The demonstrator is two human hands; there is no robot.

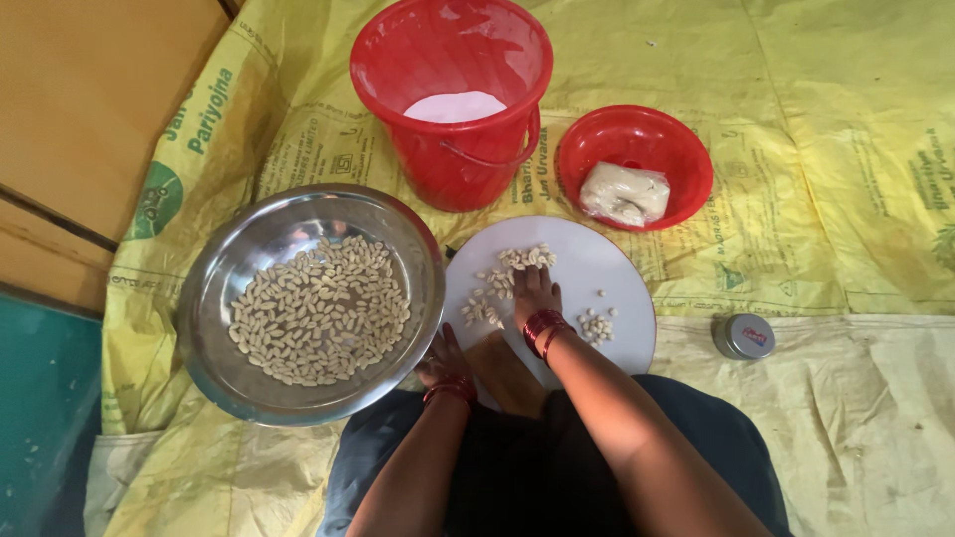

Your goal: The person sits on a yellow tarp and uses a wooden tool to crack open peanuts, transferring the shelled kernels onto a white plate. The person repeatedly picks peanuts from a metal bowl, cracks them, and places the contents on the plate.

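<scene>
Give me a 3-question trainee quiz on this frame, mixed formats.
1. True or false: the right hand rests on the round white board among scattered pale peanuts.
2. Multiple choice: what lies in the small red plastic bowl? A) a clear bag of pale dough-like lumps B) loose peanuts C) a metal lid
3. Fill in: the left hand touches the rim of the large round ____ basin that holds most of the peanuts.

Key
1. True.
2. A; the bag sits inside it.
3. Steel.
</scene>
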